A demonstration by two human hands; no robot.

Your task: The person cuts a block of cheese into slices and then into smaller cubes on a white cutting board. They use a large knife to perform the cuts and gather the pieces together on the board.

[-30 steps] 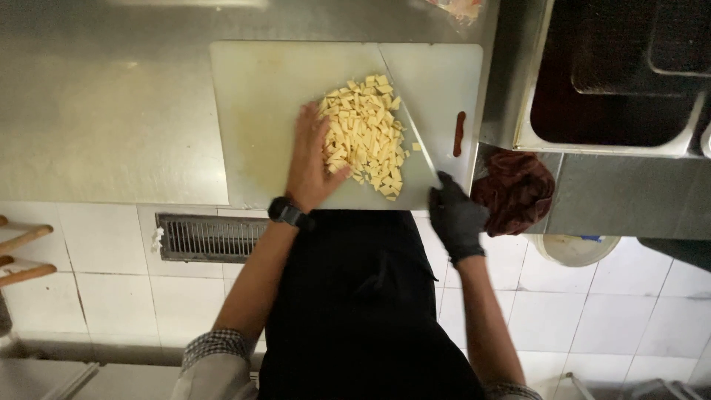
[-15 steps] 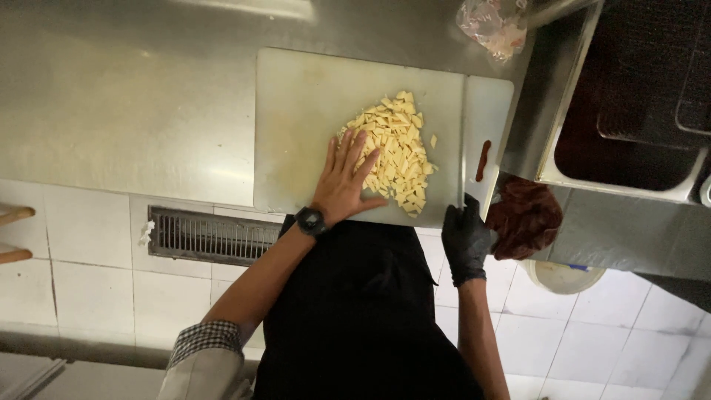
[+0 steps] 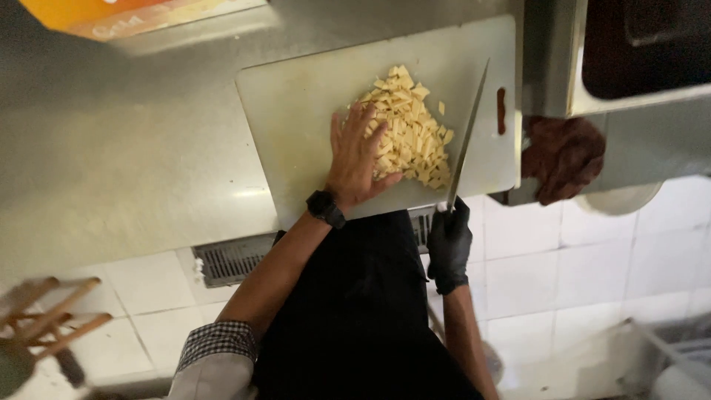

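A pale cutting board [image 3: 296, 111] lies on a steel counter [image 3: 126, 148]. On it is a heap of small yellow cut pieces [image 3: 407, 130]. My left hand [image 3: 357, 155], bare with a dark watch at the wrist, rests flat with fingers spread on the left side of the heap. My right hand [image 3: 449, 241], in a black glove, grips the handle of a long knife [image 3: 466, 141] at the board's near edge. The blade lies along the right side of the heap, its tip pointing away from me.
A dark reddish cloth [image 3: 563, 155] hangs at the counter's right edge. A steel sink basin [image 3: 592, 74] is at upper right. An orange box [image 3: 133, 15] sits at the far left. A floor grate [image 3: 233, 259] and wooden stool legs [image 3: 52, 311] lie below.
The view has swung, so the board now sits further right and nearer. The knife blade has come up along the right side of the heap. My left hand stays on the pieces.
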